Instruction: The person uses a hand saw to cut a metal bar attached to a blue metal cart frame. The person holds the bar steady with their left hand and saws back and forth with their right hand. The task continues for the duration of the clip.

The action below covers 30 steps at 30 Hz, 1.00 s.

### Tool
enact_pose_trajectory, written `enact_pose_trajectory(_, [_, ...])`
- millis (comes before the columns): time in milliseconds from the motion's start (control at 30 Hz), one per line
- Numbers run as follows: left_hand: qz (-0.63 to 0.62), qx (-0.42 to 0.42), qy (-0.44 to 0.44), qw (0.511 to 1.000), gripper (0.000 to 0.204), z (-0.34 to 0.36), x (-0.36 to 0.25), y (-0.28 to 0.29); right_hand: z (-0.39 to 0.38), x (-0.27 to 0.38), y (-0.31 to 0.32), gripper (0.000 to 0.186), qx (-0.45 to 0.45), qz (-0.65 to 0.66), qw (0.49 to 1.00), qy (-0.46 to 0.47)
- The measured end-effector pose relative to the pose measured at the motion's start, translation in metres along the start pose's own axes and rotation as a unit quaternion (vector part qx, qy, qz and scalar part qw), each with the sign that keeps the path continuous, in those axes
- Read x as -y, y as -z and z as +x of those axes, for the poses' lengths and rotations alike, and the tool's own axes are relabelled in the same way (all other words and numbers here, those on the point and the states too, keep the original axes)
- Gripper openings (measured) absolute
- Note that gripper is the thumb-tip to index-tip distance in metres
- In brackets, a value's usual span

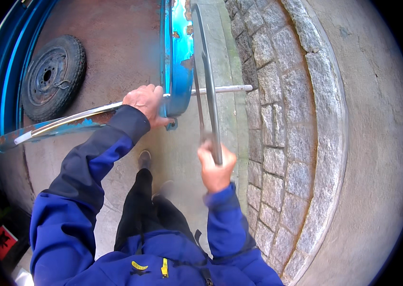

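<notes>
A long thin white pipe (232,88) lies across the rear corner of a rusty blue vehicle bed (181,93), its right end sticking out past the side. My left hand (145,102) is closed round the pipe at that corner, pressing it against the blue metal. My right hand (217,167) is wrapped round the lower end of a bow saw (210,83), slightly blurred. The saw's grey curved frame stands lengthwise, and its narrow blade crosses the pipe just outside the blue side. How deep the blade sits in the pipe is too small to tell.
A spare wheel (78,74) with a black tyre lies on the rusty bed floor at left. A stone-block wall (289,119) runs along the right, close to the saw. My legs and shoes stand on the concrete ground (111,167) below.
</notes>
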<state>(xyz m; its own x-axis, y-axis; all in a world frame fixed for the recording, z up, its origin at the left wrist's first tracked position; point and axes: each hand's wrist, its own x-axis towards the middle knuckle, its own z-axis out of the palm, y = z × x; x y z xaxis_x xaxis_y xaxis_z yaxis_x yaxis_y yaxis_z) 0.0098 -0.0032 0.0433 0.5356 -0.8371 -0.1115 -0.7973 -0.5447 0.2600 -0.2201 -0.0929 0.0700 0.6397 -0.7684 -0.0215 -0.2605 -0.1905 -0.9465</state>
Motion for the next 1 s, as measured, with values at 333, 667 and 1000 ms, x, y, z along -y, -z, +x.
enact_pose_trajectory(333, [-0.020,-0.041,-0.016,0.999,0.065,-0.001,-0.001,-0.006,-0.052,0.009,0.024,0.004,-0.006,-0.053,0.998,-0.022])
enact_pose_trajectory(667, [-0.008,-0.114,-0.060,0.992,0.064,-0.001,0.013,-0.017,-0.062,0.010,0.033,0.005,0.001,-0.053,0.998,-0.045])
enact_pose_trajectory(1000, [-0.003,-0.108,-0.056,0.993,0.064,0.001,0.007,-0.018,0.025,0.004,-0.012,0.003,-0.012,0.006,1.000,0.008])
